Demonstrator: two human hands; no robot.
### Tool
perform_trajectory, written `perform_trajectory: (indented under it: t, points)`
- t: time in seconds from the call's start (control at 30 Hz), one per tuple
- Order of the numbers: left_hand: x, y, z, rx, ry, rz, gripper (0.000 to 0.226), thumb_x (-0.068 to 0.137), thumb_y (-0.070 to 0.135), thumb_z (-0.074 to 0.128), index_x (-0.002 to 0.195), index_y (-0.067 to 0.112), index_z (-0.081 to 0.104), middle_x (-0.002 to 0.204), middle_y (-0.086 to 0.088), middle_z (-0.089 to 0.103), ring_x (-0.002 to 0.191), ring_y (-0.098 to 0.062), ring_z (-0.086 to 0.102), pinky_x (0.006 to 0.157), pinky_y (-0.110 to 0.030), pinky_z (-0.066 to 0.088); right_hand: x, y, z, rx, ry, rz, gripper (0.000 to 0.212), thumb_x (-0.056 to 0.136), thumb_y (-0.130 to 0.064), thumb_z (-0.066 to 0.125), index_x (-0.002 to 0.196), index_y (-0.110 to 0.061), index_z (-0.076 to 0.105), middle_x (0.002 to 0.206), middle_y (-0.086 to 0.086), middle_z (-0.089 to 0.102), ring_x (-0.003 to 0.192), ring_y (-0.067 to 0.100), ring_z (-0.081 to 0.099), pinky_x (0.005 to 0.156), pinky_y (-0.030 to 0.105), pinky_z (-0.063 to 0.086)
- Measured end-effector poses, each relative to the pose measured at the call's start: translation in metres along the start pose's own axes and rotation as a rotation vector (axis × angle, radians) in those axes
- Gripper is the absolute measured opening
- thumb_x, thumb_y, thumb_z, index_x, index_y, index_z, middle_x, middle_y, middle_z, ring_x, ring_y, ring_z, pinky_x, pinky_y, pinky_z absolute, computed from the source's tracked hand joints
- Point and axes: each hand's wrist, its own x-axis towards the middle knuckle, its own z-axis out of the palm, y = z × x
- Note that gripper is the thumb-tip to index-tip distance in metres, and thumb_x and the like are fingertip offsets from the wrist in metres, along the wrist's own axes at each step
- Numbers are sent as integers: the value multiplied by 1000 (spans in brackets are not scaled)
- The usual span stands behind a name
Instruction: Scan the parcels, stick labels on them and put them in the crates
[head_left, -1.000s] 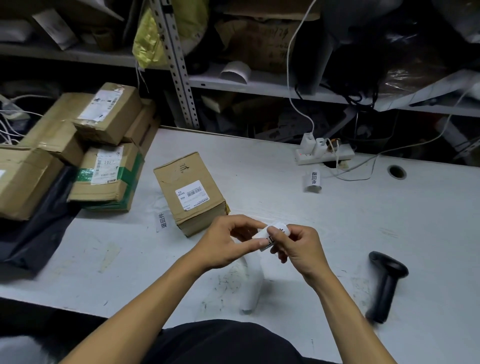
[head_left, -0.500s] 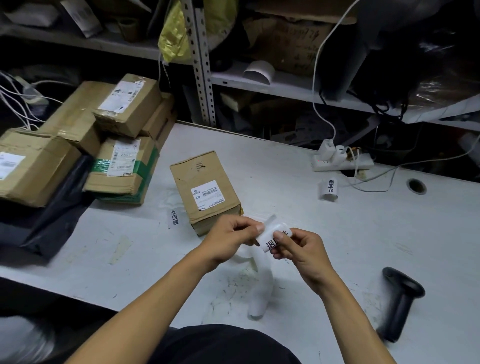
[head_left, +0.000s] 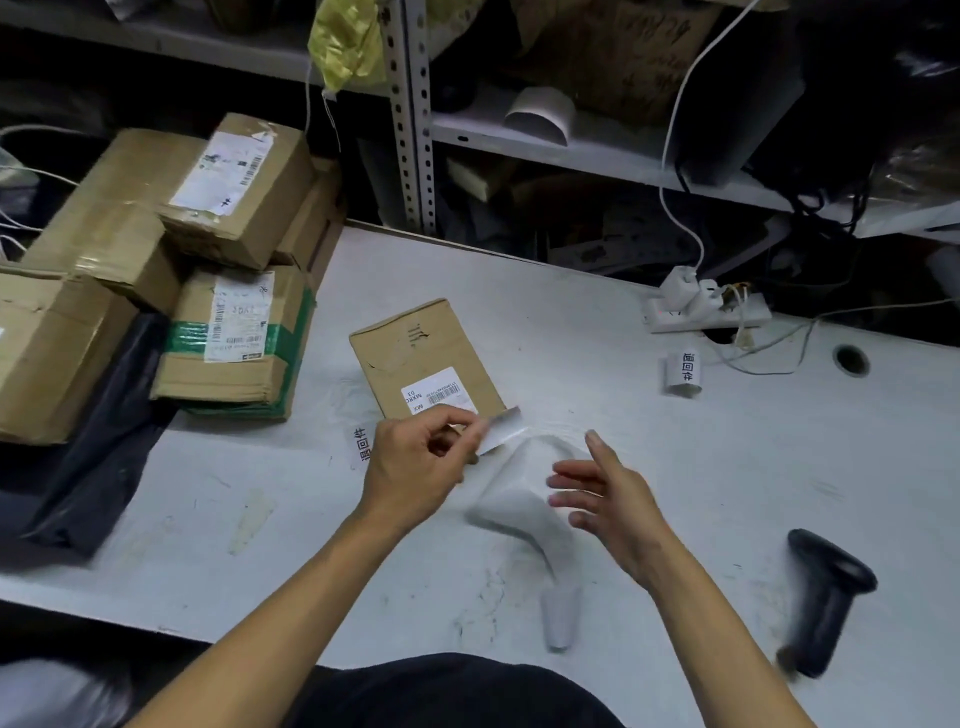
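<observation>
**Label pinched in the left hand, just below the parcel**

Centre frame, the left hand (head_left: 415, 462) pinches a small white label (head_left: 503, 430) between thumb and fingertips; this grip is pressed together on the label's left end, so the rest of the label juts out to the right of the fingers, tilted upward. The label hangs just over the lower right corner of a brown cardboard parcel (head_left: 423, 353), which lies flat on the white worktop (head_left: 597, 312) directly above the hand and bears a barcode sticker near that corner. Whether label and parcel touch cannot be told.

The right hand (head_left: 608, 493), lower right of centre, holds nothing; its grip is spread, fingers straight and pointing left, and blurred. Between and below the two hands a curled strip of white backing paper (head_left: 530, 525) lies on the worktop.

A black handheld scanner (head_left: 826, 592) lies at the lower right of the frame, well apart from both hands. A stack of taped cardboard boxes (head_left: 228, 291) sits at the left. A loose printed label (head_left: 684, 372) lies at the upper right, near a white power strip (head_left: 706, 312).
</observation>
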Motion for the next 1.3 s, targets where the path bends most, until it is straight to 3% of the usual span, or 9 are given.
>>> perform_trajectory:
  t: [0.1, 0.23, 0.4, 0.57, 0.73, 0.83, 0.97, 1.13, 1.3]
  points:
    - [6, -12, 7, 67, 58, 346, 10, 88, 20, 78, 86, 10, 78, 82, 6, 75, 69, -4, 66, 67, -16, 52, 1, -27, 39, 148, -273, 121, 55, 93, -57, 55, 104, -8, 78, 96, 15, 75, 76, 21, 72, 51, 21, 42]
    - [18, -28, 5, 92, 76, 504, 14, 81, 10, 85, 90, 3, 76, 93, -3, 76, 85, -18, 66, 83, -27, 51, 19, -42, 63, 237, -209, -29, 23, 88, -12, 70, 111, -8, 74, 80, 4, 72, 61, 9, 61, 51, 17, 41]
    - [33, -62, -12, 316, -95, 368, 49, 70, 46, 89, 108, 19, 74, 118, 4, 68, 111, -21, 60, 92, -43, 46, 44, -46, 67, -181, 8, -269, 35, 82, 3, 77, 113, -13, 70, 64, -4, 68, 59, 5, 61, 61, 21, 47]
    - [24, -73, -24, 458, -51, -77, 103, 50, 80, 79, 140, 39, 49, 161, -7, 16, 149, -29, 11, 114, -49, 18, 58, -48, 74, -340, 113, -386, 46, 74, -10, 88, 115, -20, 68, 77, 3, 68, 65, 8, 65, 69, 25, 52]
    - [13, -80, -26, 86, -116, -309, 129, 52, 58, 93, 153, 51, 13, 162, 12, -9, 153, -13, 9, 122, -42, 25, 67, -37, 83, -548, 188, -387, 64, 71, -32, 90, 126, -31, 57, 97, 1, 66, 85, 13, 67, 70, 24, 49]
    - [11, -83, -28, -63, -142, -313, 127, 56, 45, 96, 155, 49, 16, 161, 21, -1, 150, -2, 17, 120, -37, 34, 69, -36, 86, -510, 178, -326, 57, 73, -33, 89, 123, -26, 61, 104, -1, 62, 90, 12, 63, 69, 20, 46]
    - [16, -87, -33, -95, -172, -296, 127, 48, 58, 93, 153, 50, 22, 162, 22, 5, 151, -6, 17, 115, -47, 41, 70, -34, 84, -431, 88, -265, 35, 71, -27, 91, 100, -19, 73, 105, -4, 72, 100, 14, 69, 79, 21, 53]
    - [27, -67, -41, -136, -250, -150, 122, 46, 56, 94, 151, 48, 31, 161, 22, 9, 149, -4, 24, 110, -48, 46, 46, -27, 71, -265, 106, -311, 37, 70, -18, 92, 101, -7, 75, 101, 8, 76, 89, 14, 72, 69, 17, 54]
    - [36, -17, -17, -109, -333, -28, 105, 67, 39, 93, 153, 40, 32, 163, 16, 17, 144, 1, 28, 113, -41, 44, 1, -19, 25, -190, 188, -393, 29, 72, -22, 91, 96, -19, 75, 87, -3, 74, 76, 6, 67, 72, 19, 52]
